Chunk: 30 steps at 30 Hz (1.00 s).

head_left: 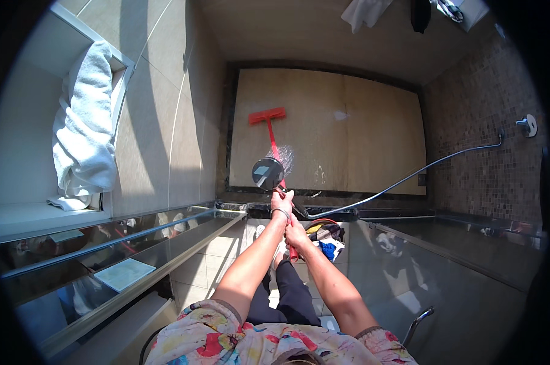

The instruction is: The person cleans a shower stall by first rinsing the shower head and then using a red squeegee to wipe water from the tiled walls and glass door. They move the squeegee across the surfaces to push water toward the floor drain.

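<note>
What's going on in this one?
A person's left hand holds a round shower head, and the right hand clasps a red long-handled tool. The tool's wide head is out over the tan shower floor, with water spray near its pole. The shower hose runs to the mosaic wall at right.

A bunched white towel (86, 121) rests on a white ledge (25, 216) at left as a jumble of clothes (328, 248) sits near a glass panel (445, 280), with a mosaic-tiled wall (469, 109) at right.
</note>
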### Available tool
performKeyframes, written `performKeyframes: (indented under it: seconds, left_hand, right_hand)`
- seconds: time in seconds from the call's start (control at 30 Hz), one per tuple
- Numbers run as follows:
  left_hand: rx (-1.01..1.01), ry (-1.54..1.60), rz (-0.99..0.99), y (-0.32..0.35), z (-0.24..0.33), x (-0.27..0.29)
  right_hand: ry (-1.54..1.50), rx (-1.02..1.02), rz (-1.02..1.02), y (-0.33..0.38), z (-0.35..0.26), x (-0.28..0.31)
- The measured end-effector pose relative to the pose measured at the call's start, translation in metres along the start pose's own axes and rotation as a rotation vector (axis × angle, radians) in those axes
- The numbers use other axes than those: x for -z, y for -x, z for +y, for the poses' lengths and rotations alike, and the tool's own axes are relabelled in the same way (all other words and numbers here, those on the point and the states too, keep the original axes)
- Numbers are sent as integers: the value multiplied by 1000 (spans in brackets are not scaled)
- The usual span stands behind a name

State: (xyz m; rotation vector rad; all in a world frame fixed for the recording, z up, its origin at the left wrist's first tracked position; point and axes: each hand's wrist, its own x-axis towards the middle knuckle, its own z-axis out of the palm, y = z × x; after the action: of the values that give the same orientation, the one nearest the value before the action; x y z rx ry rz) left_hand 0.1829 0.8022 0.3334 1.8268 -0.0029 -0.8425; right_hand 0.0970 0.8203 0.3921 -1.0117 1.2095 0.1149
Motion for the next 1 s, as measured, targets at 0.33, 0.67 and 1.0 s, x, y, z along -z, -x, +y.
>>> performKeyframes:
  seconds: [0.33, 0.67, 1.0]
  left_hand:
    - [-23, 132, 109, 26, -75, 21]
    - [-312, 24, 123, -3, 23, 46]
    - [-622, 147, 55, -29, 105, 48]
  right_hand:
    - [31, -145, -112, 81, 38, 5]
    - [276, 39, 141, 51, 153, -19]
    - [-34, -64, -24, 81, 62, 39]
